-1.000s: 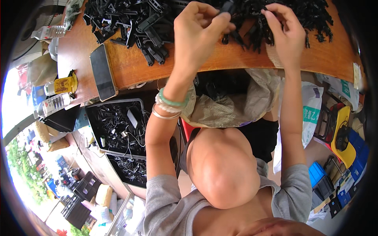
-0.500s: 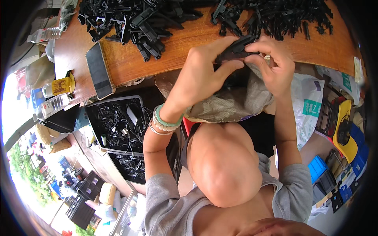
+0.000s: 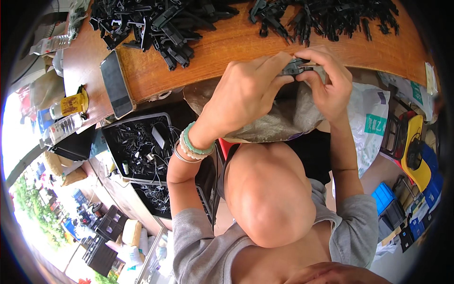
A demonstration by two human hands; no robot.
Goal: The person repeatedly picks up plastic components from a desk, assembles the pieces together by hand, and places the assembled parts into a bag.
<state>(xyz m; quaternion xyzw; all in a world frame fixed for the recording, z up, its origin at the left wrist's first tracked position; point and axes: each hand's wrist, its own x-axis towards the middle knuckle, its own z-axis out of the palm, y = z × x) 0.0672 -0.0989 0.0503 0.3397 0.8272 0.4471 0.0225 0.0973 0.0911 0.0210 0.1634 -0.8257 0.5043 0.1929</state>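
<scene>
Between both hands, just off the table's near edge, is a small black plastic part [image 3: 294, 67] with an elongated, clip-like shape. My left hand [image 3: 248, 90] is closed round its left end and hides much of it. Thumb and forefinger of my right hand [image 3: 329, 80] pinch its right end. Under the hands hangs an open grey-brown sack [image 3: 265, 128] with a dark inside. Beyond them on the wooden table [image 3: 227, 49] lie two heaps of similar black parts, a left heap [image 3: 165, 28] and a right heap [image 3: 331, 19].
A phone [image 3: 116, 85] lies at the table's left. Below it stand black bins [image 3: 137, 146] of small dark parts and cables. White bags [image 3: 369, 123] and a yellow plastic thing [image 3: 416, 156] are at the right. A yellow-labelled bottle [image 3: 71, 104] sits at the left edge.
The black part has turned between my hands and less of it shows. My left hand's fingers have closed further over it. My view has shifted slightly.
</scene>
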